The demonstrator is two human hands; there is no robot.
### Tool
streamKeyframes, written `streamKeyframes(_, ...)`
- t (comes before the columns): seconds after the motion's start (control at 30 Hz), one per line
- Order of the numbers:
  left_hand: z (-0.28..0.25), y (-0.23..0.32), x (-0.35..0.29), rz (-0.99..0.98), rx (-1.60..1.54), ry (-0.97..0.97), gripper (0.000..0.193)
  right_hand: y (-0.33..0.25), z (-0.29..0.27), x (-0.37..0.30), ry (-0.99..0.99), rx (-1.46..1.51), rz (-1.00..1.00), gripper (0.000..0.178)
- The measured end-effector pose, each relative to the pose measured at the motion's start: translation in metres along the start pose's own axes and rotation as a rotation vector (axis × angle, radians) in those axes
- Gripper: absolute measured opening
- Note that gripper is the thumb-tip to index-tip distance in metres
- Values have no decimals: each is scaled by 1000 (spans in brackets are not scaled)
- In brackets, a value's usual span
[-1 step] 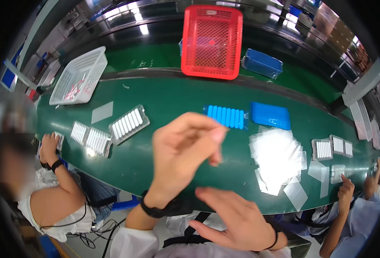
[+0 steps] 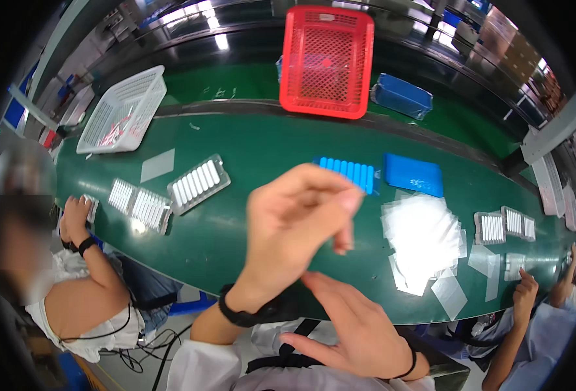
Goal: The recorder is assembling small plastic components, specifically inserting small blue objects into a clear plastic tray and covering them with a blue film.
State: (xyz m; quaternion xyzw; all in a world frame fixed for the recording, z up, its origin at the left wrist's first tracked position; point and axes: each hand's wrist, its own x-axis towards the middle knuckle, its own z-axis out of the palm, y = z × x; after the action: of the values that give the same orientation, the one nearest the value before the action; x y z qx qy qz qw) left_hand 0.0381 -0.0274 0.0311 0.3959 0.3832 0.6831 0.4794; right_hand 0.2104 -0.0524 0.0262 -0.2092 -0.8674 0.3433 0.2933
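Grip | left hand: narrow, contents unclear, near blue rods | right hand: wide, near table edge

Left hand edged rightward above green worktable, curled fingers blocking more of blue rods from view. Right hand slid forward, fingertips closing visible gap toward left hand's heel, thumb spreading wider.

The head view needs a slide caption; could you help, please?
Left hand and right hand at a green table, with blue cylinders and pale sheets.
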Motion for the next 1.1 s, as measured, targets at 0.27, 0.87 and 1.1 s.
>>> streamKeyframes(0.27, 8, -11, 23, 442, 720, -63, 13, 8, 29, -5, 194, -35, -65, 21)
streamKeyframes(0.87, 46, -98, -31, 113, 1985, -597, 12, -9, -1, 62, -287, -380, -544, 19)
streamKeyframes(1.1, 38, -92, -35, 222, 2080, -568, 12, 2, 2, 76, -486, -117, -158, 10)
